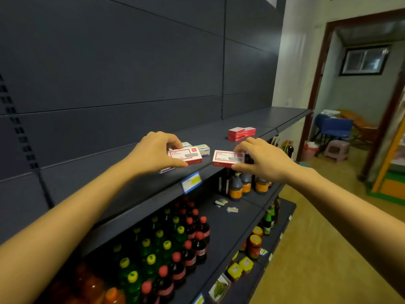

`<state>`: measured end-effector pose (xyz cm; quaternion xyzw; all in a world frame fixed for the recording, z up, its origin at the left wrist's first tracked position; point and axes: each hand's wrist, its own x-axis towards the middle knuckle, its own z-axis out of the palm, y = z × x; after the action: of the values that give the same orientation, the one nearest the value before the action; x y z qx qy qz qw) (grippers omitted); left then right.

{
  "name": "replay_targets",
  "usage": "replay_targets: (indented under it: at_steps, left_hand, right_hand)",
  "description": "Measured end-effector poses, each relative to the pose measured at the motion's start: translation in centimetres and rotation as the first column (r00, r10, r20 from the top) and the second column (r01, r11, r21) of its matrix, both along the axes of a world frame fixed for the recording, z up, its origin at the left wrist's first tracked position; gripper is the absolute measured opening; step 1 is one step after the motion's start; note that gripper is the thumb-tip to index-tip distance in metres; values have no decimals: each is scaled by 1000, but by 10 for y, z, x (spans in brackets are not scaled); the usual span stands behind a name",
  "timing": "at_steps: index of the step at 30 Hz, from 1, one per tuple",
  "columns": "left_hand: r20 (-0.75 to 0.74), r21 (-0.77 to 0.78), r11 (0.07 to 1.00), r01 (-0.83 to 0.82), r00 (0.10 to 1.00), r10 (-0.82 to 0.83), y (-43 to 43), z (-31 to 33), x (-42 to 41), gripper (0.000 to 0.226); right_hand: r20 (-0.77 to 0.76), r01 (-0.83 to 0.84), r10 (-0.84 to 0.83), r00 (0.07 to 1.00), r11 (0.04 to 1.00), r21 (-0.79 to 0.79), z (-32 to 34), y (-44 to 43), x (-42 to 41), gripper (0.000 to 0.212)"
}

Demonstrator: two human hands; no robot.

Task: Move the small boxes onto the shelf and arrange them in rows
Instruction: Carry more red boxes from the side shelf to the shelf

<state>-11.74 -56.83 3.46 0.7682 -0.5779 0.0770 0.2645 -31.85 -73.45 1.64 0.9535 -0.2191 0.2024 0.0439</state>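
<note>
Both hands [153, 150] [260, 159] pinch red boxes [186, 155] [226, 158]; labels blurred.

One camera only, worn on the head, looks forward and slightly down along the dark shelf [219, 137] (close, lower left), probably from standing height.

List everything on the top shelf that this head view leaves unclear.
- Print on the red-and-white box in the left hand: too small and blurred to read.
- Boxes behind the left hand: partly hidden, count unclear; only pale boxes show.
- Box in the right hand, a second red-and-white box: whether it rests on the shelf edge or is held clear cannot be told.
- Far red stack: number of boxes unclear, too small.
- Blue shelf tag: blurred.
</note>
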Motion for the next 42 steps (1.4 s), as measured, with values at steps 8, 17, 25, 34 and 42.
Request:
replay_targets:
  at_steps: [8,17,25,34,42]
  left_hand:
    - [-30,33,999,-7,1000,8,-92,-5,-17,41]
    - [-26,88,996,-9,1000,11,-213,-4,-6,44]
    - [11,100,990,-104,995,103,-308,13,16,40]
    - [-45,127,962,-242,967,250,-369,1,29,39]
    - [-159,161,920,-358,910,382,-390,-15,24,37]
  right_hand:
    - [-13,32,-32,999,999,4,-9,-105,-32,47]
    - [-9,32,-32,999,999,7,-17,-234,-14,48]
    - [13,-6,5,1000,999,45,-5,-344,30,48]
    - [-35,-216,220,975,972,88,-1,-422,84,46]
    - [-70,-450,461,885,884,125,1,-464,128,44]
